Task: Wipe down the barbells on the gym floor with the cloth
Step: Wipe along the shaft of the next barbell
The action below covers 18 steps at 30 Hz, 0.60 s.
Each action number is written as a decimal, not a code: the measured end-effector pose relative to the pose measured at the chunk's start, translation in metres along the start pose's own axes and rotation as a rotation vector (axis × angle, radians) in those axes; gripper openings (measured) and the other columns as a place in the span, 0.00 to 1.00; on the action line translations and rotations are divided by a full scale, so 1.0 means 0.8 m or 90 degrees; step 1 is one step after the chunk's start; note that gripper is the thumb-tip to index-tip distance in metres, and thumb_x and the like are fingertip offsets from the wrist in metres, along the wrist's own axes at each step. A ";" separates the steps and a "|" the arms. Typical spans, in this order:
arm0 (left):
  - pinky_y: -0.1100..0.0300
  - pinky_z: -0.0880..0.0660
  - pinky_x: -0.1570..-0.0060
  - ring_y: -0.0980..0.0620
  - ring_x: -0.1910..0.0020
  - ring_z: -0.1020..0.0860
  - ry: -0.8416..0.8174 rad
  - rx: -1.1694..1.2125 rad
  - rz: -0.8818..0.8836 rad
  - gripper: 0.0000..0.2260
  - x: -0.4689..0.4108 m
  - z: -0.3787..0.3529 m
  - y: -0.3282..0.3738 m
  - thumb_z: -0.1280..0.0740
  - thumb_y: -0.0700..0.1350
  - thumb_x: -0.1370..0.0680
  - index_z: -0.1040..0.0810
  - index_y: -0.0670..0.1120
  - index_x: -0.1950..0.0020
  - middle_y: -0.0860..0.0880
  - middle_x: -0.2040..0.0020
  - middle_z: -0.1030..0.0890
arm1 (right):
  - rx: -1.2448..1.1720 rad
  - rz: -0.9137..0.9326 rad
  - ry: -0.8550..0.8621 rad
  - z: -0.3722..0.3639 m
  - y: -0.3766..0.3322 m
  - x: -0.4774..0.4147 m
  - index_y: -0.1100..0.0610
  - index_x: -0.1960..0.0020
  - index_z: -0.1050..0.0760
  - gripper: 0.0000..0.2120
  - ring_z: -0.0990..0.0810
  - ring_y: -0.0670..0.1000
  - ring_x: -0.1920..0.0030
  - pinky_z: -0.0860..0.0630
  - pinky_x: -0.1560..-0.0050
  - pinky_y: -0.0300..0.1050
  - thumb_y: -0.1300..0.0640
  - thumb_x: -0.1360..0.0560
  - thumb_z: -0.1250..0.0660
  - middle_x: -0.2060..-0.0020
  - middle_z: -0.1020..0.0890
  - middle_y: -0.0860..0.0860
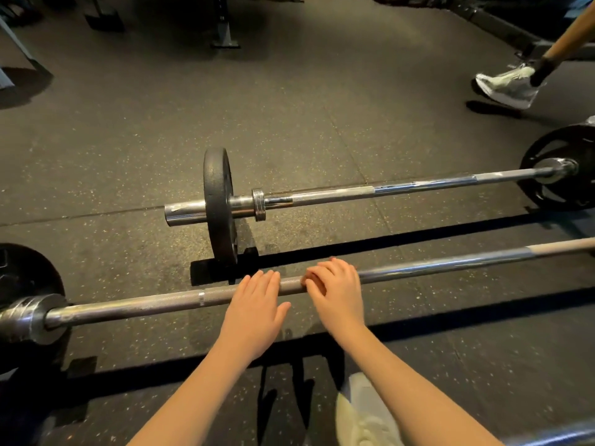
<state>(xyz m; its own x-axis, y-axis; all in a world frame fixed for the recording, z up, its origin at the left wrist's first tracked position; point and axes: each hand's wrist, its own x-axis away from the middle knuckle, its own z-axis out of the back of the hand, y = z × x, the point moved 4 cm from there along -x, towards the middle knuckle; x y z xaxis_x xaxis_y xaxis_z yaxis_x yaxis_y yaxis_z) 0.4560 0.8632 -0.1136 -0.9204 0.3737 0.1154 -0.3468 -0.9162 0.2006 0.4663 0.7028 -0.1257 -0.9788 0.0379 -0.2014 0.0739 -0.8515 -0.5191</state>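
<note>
The near barbell (135, 302) lies across the floor from lower left to right, with a dark plate (22, 275) on its left sleeve. My left hand (257, 300) rests flat on its knurled shaft, fingers straight. Right beside it, my right hand (336, 291) lies over the shaft with its fingers curled around the bar. A second barbell (418, 186) lies parallel farther away, with a plate (220, 204) at its left end and another (560, 169) at its right. A pale cloth (363, 416) lies on the floor under my right forearm, held by neither hand.
Another person's leg and white shoe (507, 86) stand at the upper right, close to the far barbell's right plate. Rack feet (225, 37) and dark equipment line the back. A third shiny bar (553, 436) shows at the bottom right corner. Black speckled rubber floor (128, 123) stretches beyond.
</note>
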 end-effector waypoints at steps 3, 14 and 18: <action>0.54 0.55 0.24 0.50 0.23 0.47 -0.004 0.003 -0.001 0.27 -0.004 0.001 0.009 0.50 0.56 0.17 0.48 0.45 0.21 0.48 0.22 0.43 | 0.008 0.033 -0.074 0.023 0.027 -0.015 0.49 0.55 0.18 0.14 0.24 0.51 0.49 0.31 0.46 0.48 0.45 0.27 0.41 0.56 0.18 0.45; 0.48 0.33 0.33 0.46 0.35 0.25 0.043 -0.030 -0.043 0.26 -0.029 -0.024 0.037 0.40 0.55 0.23 0.28 0.41 0.31 0.45 0.35 0.23 | 0.038 -0.003 0.050 0.016 0.041 -0.004 0.50 0.56 0.20 0.15 0.25 0.51 0.50 0.30 0.41 0.52 0.42 0.26 0.39 0.58 0.20 0.46; 0.47 0.28 0.37 0.46 0.40 0.22 0.075 -0.031 -0.050 0.27 -0.028 -0.021 0.040 0.46 0.56 0.24 0.24 0.40 0.35 0.45 0.40 0.20 | 0.060 0.000 0.077 0.043 0.083 -0.014 0.51 0.57 0.20 0.14 0.23 0.51 0.54 0.31 0.47 0.48 0.43 0.28 0.39 0.60 0.20 0.45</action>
<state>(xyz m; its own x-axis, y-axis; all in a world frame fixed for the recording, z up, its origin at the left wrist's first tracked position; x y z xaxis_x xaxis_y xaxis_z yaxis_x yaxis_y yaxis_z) 0.4623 0.8233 -0.1265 -0.9040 0.4273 -0.0141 -0.4241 -0.8920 0.1565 0.4753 0.6277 -0.1292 -0.9481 0.0954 -0.3033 0.0505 -0.8967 -0.4398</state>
